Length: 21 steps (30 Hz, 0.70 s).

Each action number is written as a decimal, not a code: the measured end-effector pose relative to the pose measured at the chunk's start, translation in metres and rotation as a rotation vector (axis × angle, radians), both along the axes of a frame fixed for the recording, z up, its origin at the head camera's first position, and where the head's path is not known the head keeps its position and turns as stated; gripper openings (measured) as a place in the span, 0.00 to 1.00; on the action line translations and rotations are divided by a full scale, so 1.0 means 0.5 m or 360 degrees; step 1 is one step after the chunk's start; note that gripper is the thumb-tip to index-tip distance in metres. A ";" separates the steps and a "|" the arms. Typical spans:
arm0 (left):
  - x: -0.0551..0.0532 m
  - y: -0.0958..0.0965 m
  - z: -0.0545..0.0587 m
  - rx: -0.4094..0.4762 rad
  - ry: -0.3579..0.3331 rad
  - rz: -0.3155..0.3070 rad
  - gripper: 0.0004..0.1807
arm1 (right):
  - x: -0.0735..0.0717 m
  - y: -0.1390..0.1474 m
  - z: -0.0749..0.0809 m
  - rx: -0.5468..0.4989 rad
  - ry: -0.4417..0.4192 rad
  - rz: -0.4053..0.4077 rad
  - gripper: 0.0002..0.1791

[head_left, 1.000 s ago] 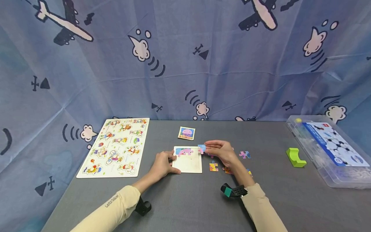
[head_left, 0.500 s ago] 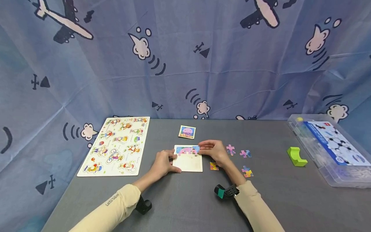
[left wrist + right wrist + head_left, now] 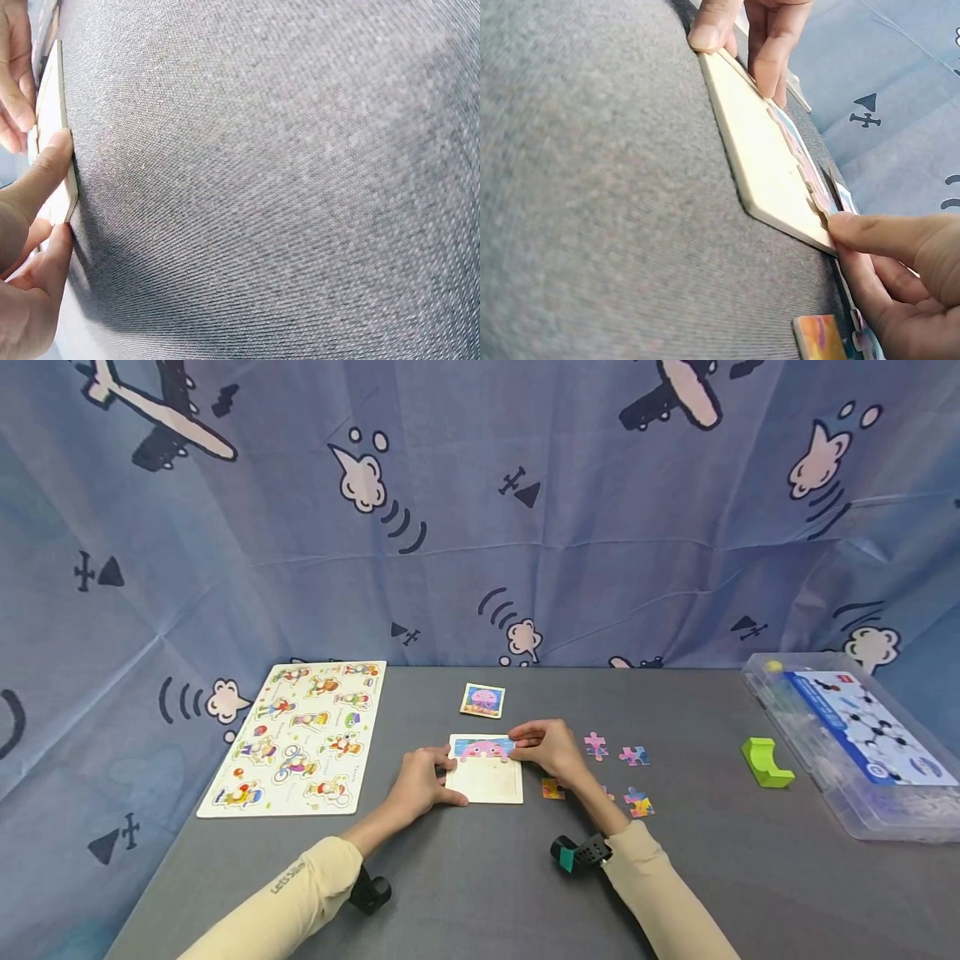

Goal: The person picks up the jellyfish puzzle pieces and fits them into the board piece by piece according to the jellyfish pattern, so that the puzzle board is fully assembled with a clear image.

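Observation:
A square wooden puzzle tray lies on the grey table, a row of joined pieces showing a pink face along its far edge. My left hand holds the tray at its left side, thumb at the near edge. At the tray's far right corner, my right hand pinches the puzzle piece at the row's right end; its fingers partly cover it. Right of the tray lie loose puzzle pieces, among them a pink one, a pink-and-blue one and an orange one, partly behind the right hand.
Behind the tray lies a small picture card. A large peg-puzzle board with figures is at the left. To the right are a green curved block and a clear plastic case. A patterned curtain hangs behind the table.
My right hand has moved left with the puzzle piece and set it down at the right end of the row, where it now lines up. The left hand stays on the tray.

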State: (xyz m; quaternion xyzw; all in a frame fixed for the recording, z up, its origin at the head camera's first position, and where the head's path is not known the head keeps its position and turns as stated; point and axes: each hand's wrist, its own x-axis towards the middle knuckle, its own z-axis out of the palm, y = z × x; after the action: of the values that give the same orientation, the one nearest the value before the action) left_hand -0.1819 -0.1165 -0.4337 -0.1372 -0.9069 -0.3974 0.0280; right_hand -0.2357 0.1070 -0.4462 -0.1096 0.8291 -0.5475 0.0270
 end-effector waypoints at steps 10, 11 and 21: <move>0.001 -0.001 0.000 0.0009 -0.0001 0.0006 0.31 | -0.003 -0.003 0.016 0.0056 -0.0015 -0.0019 0.14; 0.001 -0.001 0.000 0.0009 0.0001 0.0007 0.31 | -0.003 -0.005 0.017 0.0057 -0.0009 -0.0018 0.14; -0.005 -0.010 0.002 -0.0068 -0.0081 -0.0058 0.32 | -0.006 -0.015 0.006 0.0075 0.0044 0.0007 0.13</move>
State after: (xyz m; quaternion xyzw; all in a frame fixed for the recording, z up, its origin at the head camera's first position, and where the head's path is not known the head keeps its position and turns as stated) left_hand -0.1845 -0.1217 -0.4328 -0.1440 -0.9130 -0.3816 -0.0052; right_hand -0.2385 0.0994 -0.4430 -0.1184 0.8419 -0.5261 0.0193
